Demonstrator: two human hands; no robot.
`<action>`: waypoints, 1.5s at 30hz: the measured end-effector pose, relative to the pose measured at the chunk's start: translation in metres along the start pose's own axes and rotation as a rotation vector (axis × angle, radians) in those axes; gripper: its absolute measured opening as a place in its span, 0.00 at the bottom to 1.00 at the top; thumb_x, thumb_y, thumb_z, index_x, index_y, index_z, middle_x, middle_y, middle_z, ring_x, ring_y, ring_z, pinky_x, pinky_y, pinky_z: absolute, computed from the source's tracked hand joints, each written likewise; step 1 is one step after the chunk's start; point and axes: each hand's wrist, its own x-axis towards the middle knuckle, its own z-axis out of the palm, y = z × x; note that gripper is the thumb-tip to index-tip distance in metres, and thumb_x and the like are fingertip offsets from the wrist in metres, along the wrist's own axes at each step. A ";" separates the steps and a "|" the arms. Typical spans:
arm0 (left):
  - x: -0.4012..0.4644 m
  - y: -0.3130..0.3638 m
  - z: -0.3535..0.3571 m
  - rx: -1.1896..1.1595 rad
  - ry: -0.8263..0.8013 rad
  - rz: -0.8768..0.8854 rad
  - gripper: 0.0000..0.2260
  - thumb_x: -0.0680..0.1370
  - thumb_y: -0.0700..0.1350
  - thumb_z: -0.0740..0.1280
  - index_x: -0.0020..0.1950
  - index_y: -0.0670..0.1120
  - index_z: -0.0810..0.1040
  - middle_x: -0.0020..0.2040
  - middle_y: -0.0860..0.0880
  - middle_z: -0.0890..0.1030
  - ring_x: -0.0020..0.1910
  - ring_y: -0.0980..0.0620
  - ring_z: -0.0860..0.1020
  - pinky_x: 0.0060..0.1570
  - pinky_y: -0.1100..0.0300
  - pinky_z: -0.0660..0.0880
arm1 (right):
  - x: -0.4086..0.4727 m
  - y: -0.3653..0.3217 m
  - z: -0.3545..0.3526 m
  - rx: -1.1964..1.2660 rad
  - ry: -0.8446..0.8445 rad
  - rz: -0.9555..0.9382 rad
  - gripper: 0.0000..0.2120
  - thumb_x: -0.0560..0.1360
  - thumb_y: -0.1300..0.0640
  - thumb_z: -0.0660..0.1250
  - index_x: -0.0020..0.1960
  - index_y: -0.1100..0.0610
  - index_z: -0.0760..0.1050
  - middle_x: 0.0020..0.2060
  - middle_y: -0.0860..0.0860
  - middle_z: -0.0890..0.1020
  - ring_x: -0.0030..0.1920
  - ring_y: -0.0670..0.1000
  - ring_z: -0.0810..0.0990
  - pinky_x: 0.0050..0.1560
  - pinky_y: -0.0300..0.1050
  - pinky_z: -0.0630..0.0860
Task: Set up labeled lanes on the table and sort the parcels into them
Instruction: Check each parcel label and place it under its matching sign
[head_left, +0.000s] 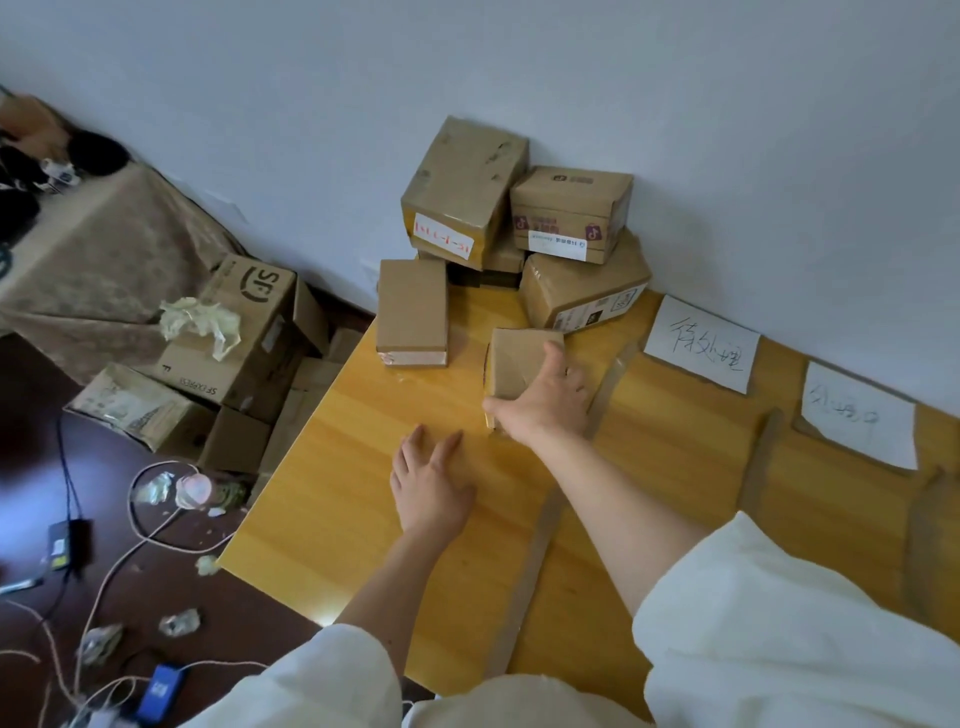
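Small parcel (519, 364) — on the surface (363, 519) at the near edge of the unsorted pile (519, 228), right hand (545, 400) gripping it, left hand (431, 483) spread flat, holding nothing. Paper labels (701, 343) and tape strips (535, 566) mark lanes to the right. Advised — read its marking, lift clear of the strip, then set it square inside one lane.

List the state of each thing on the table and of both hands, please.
Right hand: grips the small parcel.
Small parcel: flat on the table, held.
Left hand: open, flat on the table.
Plain parcel: lying flat, sealed, untouched.
Parcel pile: stacked against the wall, unsorted.
Two paper labels: lying flat by the wall.
Tape strips: stuck down as lane lines.
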 end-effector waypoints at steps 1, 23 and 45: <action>-0.001 -0.001 0.001 -0.005 0.003 0.005 0.30 0.73 0.51 0.69 0.73 0.61 0.64 0.77 0.49 0.52 0.76 0.45 0.51 0.74 0.51 0.54 | -0.001 0.006 -0.004 0.149 -0.012 -0.010 0.52 0.63 0.42 0.77 0.77 0.48 0.50 0.70 0.55 0.64 0.68 0.58 0.67 0.64 0.53 0.70; -0.051 0.018 0.013 -0.090 -0.113 -0.069 0.25 0.75 0.51 0.68 0.72 0.53 0.69 0.76 0.48 0.62 0.73 0.44 0.61 0.70 0.53 0.61 | -0.117 0.150 -0.090 1.921 -0.623 0.129 0.30 0.75 0.41 0.57 0.72 0.53 0.71 0.69 0.59 0.74 0.69 0.61 0.70 0.66 0.58 0.67; -0.123 0.142 -0.029 -0.949 -0.876 -0.167 0.33 0.74 0.71 0.56 0.64 0.47 0.76 0.60 0.42 0.80 0.53 0.40 0.83 0.46 0.44 0.81 | -0.138 0.211 -0.104 1.121 -0.040 -0.111 0.57 0.51 0.59 0.79 0.73 0.49 0.52 0.66 0.49 0.71 0.62 0.45 0.75 0.50 0.39 0.77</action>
